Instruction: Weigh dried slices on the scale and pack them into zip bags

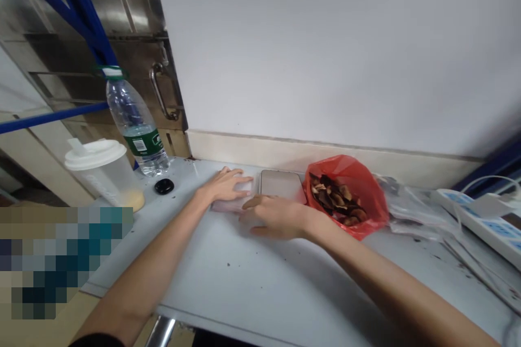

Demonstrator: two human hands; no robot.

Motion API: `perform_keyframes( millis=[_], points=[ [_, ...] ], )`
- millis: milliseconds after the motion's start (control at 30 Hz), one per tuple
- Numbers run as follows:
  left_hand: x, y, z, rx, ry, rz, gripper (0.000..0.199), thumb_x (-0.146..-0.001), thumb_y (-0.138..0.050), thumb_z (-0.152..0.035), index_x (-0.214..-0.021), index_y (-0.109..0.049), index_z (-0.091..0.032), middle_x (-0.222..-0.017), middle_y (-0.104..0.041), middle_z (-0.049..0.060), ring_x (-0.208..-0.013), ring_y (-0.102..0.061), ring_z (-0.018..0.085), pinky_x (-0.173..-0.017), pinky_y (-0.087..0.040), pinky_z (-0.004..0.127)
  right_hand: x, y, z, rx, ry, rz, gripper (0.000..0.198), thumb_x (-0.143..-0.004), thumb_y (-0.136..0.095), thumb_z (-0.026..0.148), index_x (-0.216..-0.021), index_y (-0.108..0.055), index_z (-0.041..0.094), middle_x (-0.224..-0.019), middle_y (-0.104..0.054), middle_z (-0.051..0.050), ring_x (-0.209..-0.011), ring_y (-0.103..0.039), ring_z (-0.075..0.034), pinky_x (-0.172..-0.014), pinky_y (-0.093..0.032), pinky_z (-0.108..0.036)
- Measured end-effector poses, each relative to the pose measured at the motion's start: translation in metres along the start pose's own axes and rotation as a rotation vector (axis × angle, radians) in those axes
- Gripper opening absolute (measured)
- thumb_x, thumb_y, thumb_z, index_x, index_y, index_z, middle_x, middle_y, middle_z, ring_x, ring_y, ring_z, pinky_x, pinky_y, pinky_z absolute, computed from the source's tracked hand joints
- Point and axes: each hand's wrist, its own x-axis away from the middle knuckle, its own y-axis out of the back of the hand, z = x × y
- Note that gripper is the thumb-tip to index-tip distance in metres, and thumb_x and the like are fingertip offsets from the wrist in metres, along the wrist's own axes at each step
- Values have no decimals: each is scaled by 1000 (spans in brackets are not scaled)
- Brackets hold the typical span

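My left hand (228, 184) lies with its fingers spread over a flat stack of what look like clear plastic bags (228, 205) on the table. My right hand (279, 217) reaches in from the right, its fingers apart and slightly blurred, at the near right edge of that stack; nothing shows in its grasp. Just behind it sits a small flat scale-like device (280, 181) with a grey top. To the right of the device, an open red plastic bag (372, 200) holds dark brown dried slices (337, 198).
A water bottle (140, 141), a lidded cup (109, 176) and a round black object (164, 186) stand at the left. On the right are clear zip bags (419, 211) and a power strip (484, 222) with cables. A white wall (325, 54) rises behind the table (260, 287).
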Motion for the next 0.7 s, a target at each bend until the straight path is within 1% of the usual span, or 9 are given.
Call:
perform_keyframes(
  millis=[100, 200, 267, 333, 400, 467, 533, 600, 700],
  points=[
    [-7, 14, -3, -69, 13, 77, 70, -87, -58, -56, -151, -47, -31, -151, -53, 14, -132, -53, 38, -107, -40, 48, 30, 29, -3, -112, -42, 62, 37, -92, -63, 20, -128, -70, 23, -127, -73, -9, -114, -68, -23, -93, -53, -33],
    [-18, 34, -11, -118, 11, 120, 71, -83, -64, -47, -151, -48, -28, -139, -64, 13, -121, -63, 34, -98, -48, 40, 69, 59, -14, -181, -215, -46, 35, -92, -61, 25, -126, -72, 30, -120, -76, -4, -104, -71, -21, -86, -53, -30],
    [-23, 48, -25, -139, 1, 58, 63, -87, -59, -39, -148, -52, -24, -139, -64, 15, -121, -63, 33, -98, -48, 39, 99, 77, -28, -201, -307, -141, 36, -90, -62, 33, -124, -73, 28, -115, -77, -4, -100, -72, -23, -83, -54, -31],
    [-28, 58, -46, -127, -51, -108, 52, -92, -53, -38, -141, -59, -23, -138, -65, 13, -124, -62, 32, -99, -48, 39, 130, 90, -48, -193, -390, -170, 37, -89, -60, 39, -120, -75, 27, -112, -78, -4, -96, -73, -24, -81, -56, -34],
    [-30, 62, -74, -32, -156, -204, 46, -94, -52, -38, -134, -64, -20, -132, -69, 12, -116, -66, 29, -96, -51, 37, 161, 99, -69, -159, -568, -240, 41, -86, -59, 44, -119, -75, 25, -112, -78, -6, -98, -73, -28, -82, -57, -38],
    [-33, 58, -103, 77, -310, -251, 37, -95, -51, -34, -126, -68, -21, -123, -74, 8, -103, -70, 24, -91, -53, 33, 190, 101, -88, -155, -765, -305, 44, -84, -60, 44, -122, -73, 25, -110, -79, -8, -97, -73, -30, -83, -57, -42],
    [-34, 45, -129, 128, -458, -273, 29, -97, -50, -28, -114, -73, -22, -115, -76, 5, -101, -70, 22, -90, -53, 33, 215, 97, -104, -203, -932, -353, 47, -81, -63, 42, -124, -71, 23, -113, -78, -11, -100, -73, -32, -85, -58, -44],
    [-37, 27, -147, 76, -530, -288, 26, -98, -52, -28, -109, -74, -21, -112, -75, 7, -103, -69, 23, -92, -53, 35, 234, 89, -117, -290, -1069, -394, 49, -79, -67, 40, -124, -70, 22, -118, -76, -14, -104, -71, -33, -90, -58, -45],
    [-40, -1, -159, -4, -565, -347, 23, -98, -57, -32, -106, -75, -19, -110, -75, 9, -110, -65, 26, -97, -53, 40, 252, 72, -133, -470, -1198, -470, 48, -75, -73, 40, -120, -70, 22, -125, -72, -15, -112, -69, -31, -95, -57, -43]
  ],
)
